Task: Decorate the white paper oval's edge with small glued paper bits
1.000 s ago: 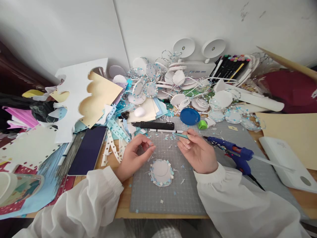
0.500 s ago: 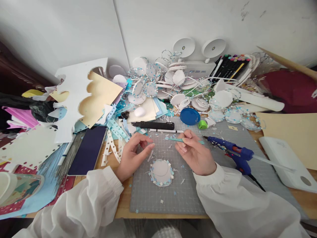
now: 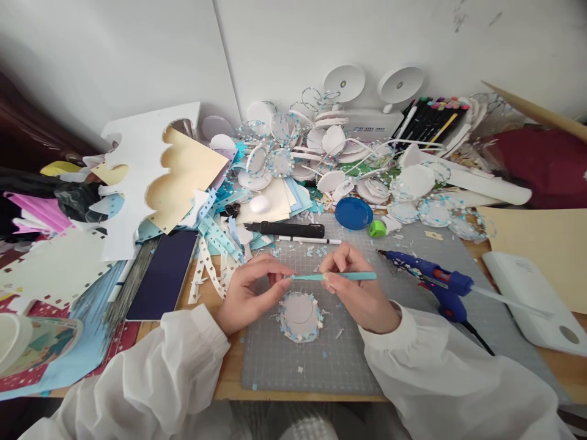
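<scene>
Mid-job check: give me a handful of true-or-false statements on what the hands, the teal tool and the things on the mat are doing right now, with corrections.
1. The right hand holds the teal tool. True.
2. The tool points toward the right, at the glue gun. False: its tip points left, toward the left hand.
3. A round paper disc with blue and white bits on its rim lies on the grey mat below the hands. True.
4. The glue gun is in the left hand. False: it lies on the mat to the right, untouched.
5. The blue lid sits on the phone. False: the lid is at the mat's far edge; the phone lies left of the mat.
</scene>
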### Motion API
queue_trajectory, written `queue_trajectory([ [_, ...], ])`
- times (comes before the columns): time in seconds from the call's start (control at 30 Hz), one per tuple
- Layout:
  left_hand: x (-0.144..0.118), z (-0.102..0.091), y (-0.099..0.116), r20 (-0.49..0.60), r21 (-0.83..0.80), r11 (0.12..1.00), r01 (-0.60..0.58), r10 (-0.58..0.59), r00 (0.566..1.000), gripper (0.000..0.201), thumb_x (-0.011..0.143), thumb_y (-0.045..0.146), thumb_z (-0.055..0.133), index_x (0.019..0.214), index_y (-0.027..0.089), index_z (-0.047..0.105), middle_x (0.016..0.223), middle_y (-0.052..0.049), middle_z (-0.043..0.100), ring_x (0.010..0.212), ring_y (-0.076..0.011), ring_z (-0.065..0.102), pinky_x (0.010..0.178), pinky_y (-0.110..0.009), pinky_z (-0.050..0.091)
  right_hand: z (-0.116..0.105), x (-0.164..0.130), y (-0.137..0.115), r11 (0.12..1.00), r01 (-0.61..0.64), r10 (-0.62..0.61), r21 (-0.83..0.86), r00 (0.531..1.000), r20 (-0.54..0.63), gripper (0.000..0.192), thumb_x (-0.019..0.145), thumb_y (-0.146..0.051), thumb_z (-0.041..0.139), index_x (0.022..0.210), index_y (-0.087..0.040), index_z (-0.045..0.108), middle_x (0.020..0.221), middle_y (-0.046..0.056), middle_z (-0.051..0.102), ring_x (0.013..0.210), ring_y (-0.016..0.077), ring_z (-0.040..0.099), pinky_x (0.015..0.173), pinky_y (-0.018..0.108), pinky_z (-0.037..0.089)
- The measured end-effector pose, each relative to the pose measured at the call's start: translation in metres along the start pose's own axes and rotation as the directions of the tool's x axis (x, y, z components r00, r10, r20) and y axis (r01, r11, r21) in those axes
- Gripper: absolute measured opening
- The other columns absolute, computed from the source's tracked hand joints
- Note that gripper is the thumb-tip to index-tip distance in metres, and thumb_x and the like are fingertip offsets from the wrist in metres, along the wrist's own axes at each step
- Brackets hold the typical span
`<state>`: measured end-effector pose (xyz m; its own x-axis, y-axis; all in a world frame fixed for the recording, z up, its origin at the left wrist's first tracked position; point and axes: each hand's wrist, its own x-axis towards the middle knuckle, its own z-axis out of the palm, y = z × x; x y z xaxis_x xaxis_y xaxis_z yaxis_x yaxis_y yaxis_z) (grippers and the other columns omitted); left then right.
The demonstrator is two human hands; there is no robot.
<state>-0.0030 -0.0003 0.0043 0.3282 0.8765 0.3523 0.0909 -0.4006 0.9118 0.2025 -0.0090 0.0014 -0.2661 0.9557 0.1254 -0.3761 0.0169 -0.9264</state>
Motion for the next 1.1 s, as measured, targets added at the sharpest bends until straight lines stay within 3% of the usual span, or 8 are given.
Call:
queue_trajectory([
  [0.4, -0.0002, 0.001, -0.0021, -0.01, 0.002, 0.999, 0.039, -0.039, 0.999, 0.006, 0.083, 0.015, 0.065, 0.084, 0.016, 0.071, 0.071, -0.002, 0.061, 0.067, -0.0124, 0.054, 0.065, -0.026, 0.044, -0.0033, -0.0019, 0.0036, 0.996, 0.053, -0.053, -0.068, 0.999, 0.005, 0.023, 0.088, -0.02, 0.06, 0.08, -0.023, 0.039, 0.072, -0.004, 0.051, 0.061, 0.0114, 0.04, 0.057, 0.029, 0.026],
  [0.7, 0.0024, 0.0016, -0.0046, -0.047, -0.147, 0.97, 0.191, -0.2, 0.979, 0.006, 0.081, 0.021, 0.067, 0.078, 0.016, 0.069, 0.07, -0.002, 0.061, 0.064, -0.0116, 0.051, 0.059, -0.024, 0.04, -0.0035, -0.0009, 0.0013, 0.999, 0.039, -0.039, -0.013, 0.998, -0.051, 0.026, 0.086, -0.025, 0.063, 0.078, -0.023, 0.038, 0.07, -0.005, 0.049, 0.058, 0.0109, 0.038, 0.056, 0.029, 0.026],
  [1.1, 0.0045, 0.0026, -0.0011, -0.04, -0.19, 0.953, 0.236, -0.248, 0.968, 0.009, 0.079, 0.022, 0.07, 0.072, 0.016, 0.068, 0.069, -0.002, 0.062, 0.064, -0.0115, 0.053, 0.059, -0.024, 0.041, -0.002, -0.0021, 0.002, 0.979, 0.11, -0.116, -0.172, 0.993, -0.023, 0.021, 0.088, -0.018, 0.059, 0.081, -0.023, 0.039, 0.074, -0.003, 0.049, 0.062, 0.0118, 0.039, 0.056, 0.029, 0.027],
])
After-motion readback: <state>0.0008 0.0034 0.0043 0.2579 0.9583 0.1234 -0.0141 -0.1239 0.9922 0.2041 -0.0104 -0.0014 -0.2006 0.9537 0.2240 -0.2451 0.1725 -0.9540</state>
